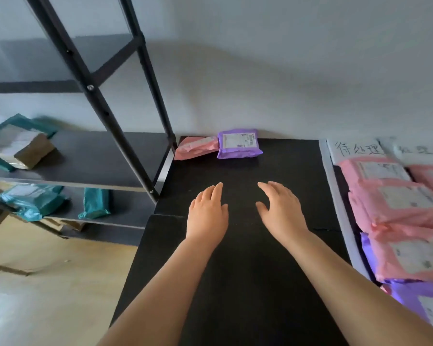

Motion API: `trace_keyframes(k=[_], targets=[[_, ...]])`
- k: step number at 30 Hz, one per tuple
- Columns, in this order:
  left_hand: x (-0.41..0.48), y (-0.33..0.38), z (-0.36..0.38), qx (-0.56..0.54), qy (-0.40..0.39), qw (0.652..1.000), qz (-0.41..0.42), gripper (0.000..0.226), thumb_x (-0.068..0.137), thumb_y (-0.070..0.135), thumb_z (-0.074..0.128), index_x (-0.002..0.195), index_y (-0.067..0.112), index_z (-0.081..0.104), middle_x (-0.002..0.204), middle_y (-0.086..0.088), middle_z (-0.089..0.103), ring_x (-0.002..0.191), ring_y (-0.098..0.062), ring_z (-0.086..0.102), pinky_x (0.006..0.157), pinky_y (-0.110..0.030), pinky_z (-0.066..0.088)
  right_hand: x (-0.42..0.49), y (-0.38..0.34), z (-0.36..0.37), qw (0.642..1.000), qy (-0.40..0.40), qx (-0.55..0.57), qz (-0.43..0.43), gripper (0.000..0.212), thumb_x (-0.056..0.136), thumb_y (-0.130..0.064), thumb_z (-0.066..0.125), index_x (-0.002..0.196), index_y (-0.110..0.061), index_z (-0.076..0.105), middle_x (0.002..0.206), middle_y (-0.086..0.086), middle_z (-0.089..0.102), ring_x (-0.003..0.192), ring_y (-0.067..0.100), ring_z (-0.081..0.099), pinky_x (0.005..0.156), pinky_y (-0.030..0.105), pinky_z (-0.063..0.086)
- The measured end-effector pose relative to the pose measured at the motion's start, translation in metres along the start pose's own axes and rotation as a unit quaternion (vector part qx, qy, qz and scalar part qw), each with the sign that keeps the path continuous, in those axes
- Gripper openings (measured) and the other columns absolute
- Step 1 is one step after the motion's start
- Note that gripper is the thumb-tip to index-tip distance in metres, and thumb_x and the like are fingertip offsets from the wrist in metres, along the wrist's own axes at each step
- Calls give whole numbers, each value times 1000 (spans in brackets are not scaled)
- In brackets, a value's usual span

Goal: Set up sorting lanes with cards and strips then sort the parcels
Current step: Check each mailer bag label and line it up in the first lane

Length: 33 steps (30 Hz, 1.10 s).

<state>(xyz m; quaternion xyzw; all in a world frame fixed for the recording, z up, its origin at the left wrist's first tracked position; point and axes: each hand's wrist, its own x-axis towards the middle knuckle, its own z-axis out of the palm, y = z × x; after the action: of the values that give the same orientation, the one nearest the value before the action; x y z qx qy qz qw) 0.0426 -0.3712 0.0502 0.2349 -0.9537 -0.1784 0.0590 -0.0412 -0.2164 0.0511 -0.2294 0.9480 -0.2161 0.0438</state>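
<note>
My left hand [208, 214] and my right hand [280, 208] hover side by side over the middle of the black table [248, 270], fingers straight and holding nothing. Beyond them, against the wall, a purple parcel [238, 144] lies next to a pink parcel [196, 147], touching it. On the right, a white strip [340, 211] runs down the table. Past it lies a handwritten white card [358, 149], with a pile of pink parcels [405, 208] and purple parcels [420, 293] below it.
A black metal shelf rack [98, 156] stands to the left of the table. It holds teal parcels [35, 198] and a brown box [26, 152]. A second white card [420, 149] lies at the far right. Pale wooden floor shows at the lower left.
</note>
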Motion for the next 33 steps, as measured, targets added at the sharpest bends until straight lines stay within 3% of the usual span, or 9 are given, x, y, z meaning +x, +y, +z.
trace_keyframes(k=[12, 22, 30, 33], targets=[[158, -10, 19, -15, -67, 997, 39, 58, 102, 30, 48, 154, 19, 27, 156, -4, 36, 143, -23, 34, 117, -39, 32, 138, 7, 14, 995, -10, -50, 81, 56, 97, -30, 60, 149, -21, 40, 148, 2, 49, 135, 22, 47, 113, 39, 38], [273, -3, 77, -39, -120, 991, -42, 53, 101, 20, 47, 152, 15, 31, 147, -12, 45, 128, -28, 50, 102, -40, 47, 266, 52, 57, 989, -69, -57, 120, 59, 99, -35, 56, 150, -16, 35, 144, 7, 51, 129, 27, 51, 104, 41, 42], [294, -10, 107, -58, -83, 992, -77, 48, 98, 14, 48, 145, 12, 38, 137, -10, 52, 119, -26, 53, 98, -40, 49, 302, 63, 93, 989, -69, -20, 127, 38, 98, -31, 57, 133, -18, 54, 124, 4, 64, 110, 22, 61, 95, 40, 50], [291, -12, 109, -86, -85, 989, -89, 47, 98, 13, 49, 144, 14, 39, 131, -9, 55, 109, -25, 58, 85, -34, 50, 303, 59, 97, 989, -58, -4, 138, 33, 97, -26, 58, 128, -16, 56, 122, 3, 65, 108, 22, 62, 93, 42, 51]])
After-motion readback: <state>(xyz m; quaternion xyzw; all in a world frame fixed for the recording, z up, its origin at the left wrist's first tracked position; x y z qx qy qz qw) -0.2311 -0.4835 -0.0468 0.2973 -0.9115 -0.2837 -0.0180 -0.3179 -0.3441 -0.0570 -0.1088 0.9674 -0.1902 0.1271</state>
